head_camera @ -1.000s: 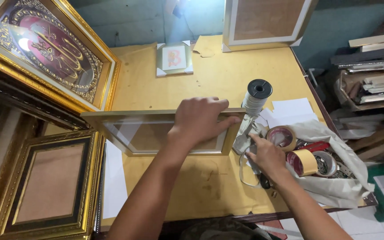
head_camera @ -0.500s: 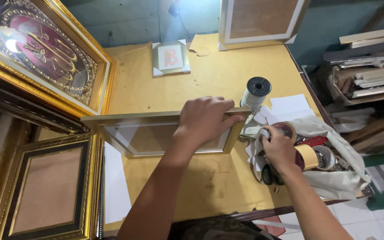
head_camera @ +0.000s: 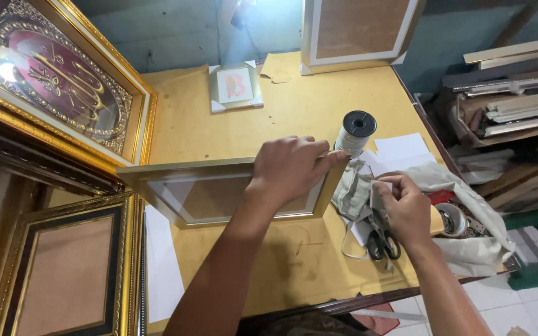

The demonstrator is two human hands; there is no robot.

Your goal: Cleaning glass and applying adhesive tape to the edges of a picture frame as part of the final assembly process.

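Yellow-brown table [head_camera: 294, 118] across the centre of the view, with a large ornate gold-framed picture [head_camera: 57, 81] leaning at the far left and a dark gold-edged empty frame [head_camera: 63, 274] below it at the near left. White-edged frame [head_camera: 359, 28] propped at the far edge of the table; small framed print [head_camera: 235, 86] flat just left of it. Gold frame [head_camera: 219, 190] standing on its long edge at mid-table, tilted slightly, glass face toward the camera. Left hand [head_camera: 294, 168] clamped over the top right corner of that frame, fingers curled over the upper rail. Grey cloth [head_camera: 353, 190] bunched just beside the frame's right end. Right hand [head_camera: 406, 208] closed on a fold of the cloth, thumb and fingers pinched together. White spool [head_camera: 356, 132] upright just behind the left fingertips. Tape roll [head_camera: 453, 219] right of the right hand. Black-handled scissors [head_camera: 383, 241] flat on the table, directly beneath the right hand
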